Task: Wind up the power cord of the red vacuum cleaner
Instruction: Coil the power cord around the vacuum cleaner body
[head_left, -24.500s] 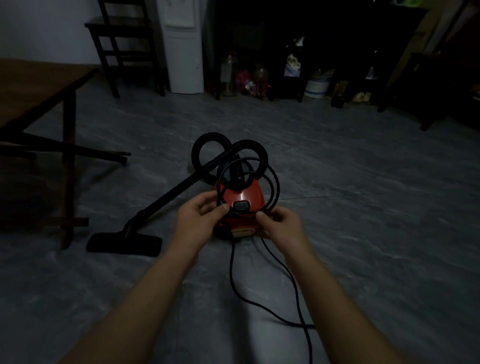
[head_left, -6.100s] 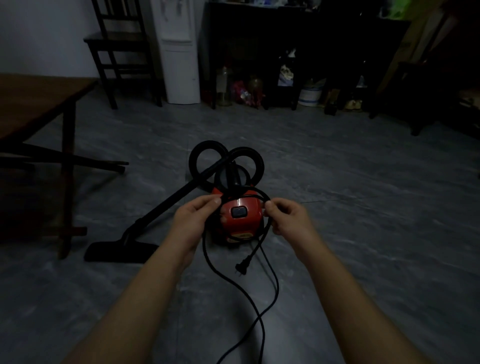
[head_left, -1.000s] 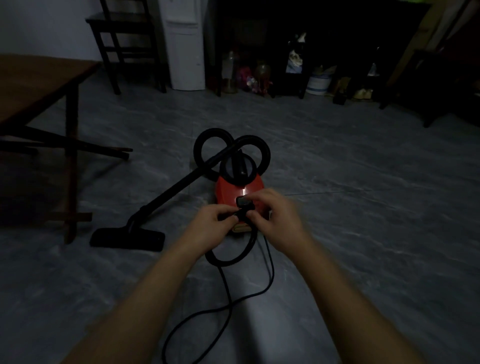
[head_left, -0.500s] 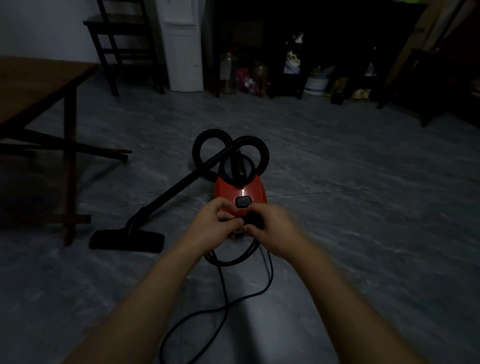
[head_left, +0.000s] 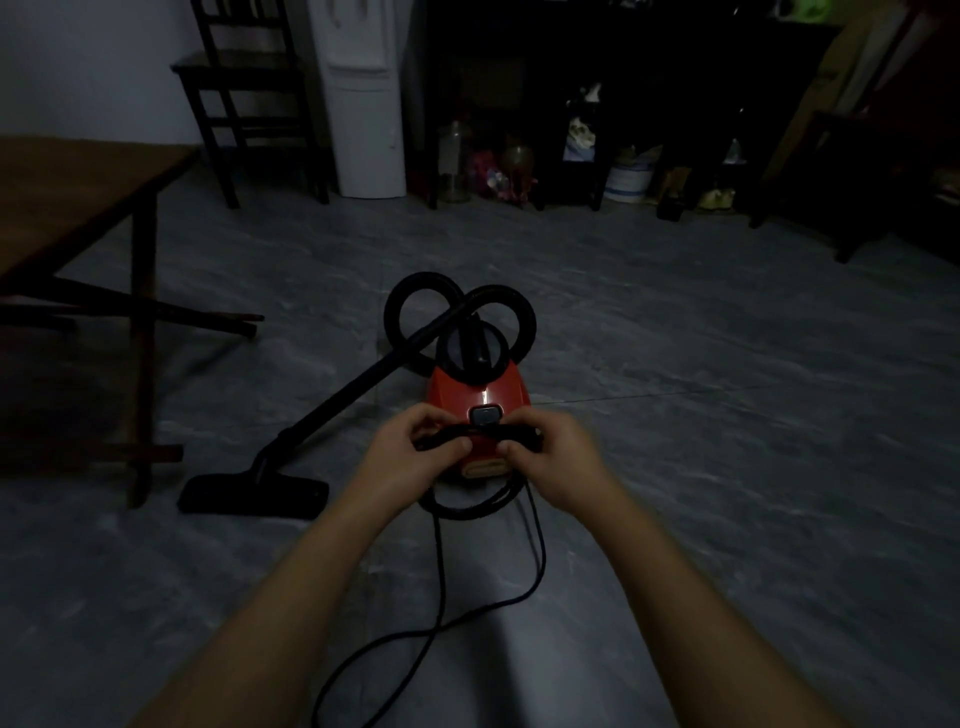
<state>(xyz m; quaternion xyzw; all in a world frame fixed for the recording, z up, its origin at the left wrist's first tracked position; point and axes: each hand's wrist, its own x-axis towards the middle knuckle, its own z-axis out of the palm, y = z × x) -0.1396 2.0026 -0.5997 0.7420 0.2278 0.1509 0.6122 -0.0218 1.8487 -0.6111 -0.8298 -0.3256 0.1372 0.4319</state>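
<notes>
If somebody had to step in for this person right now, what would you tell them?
Left hand and right hand each grip one side of the coiled power cord, held in front of the red vacuum cleaner on the floor.
Done: several loops gathered.
Left: a loose length trails across the floor toward the person; its plug is out of view. Wind that in.

Nothing readable is showing up anywhere, way too dim, even on the red vacuum cleaner just beyond the left hand.

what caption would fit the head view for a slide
Left hand and right hand grip the coiled cord by the vacuum, its loose end trailing across the floor.
</notes>
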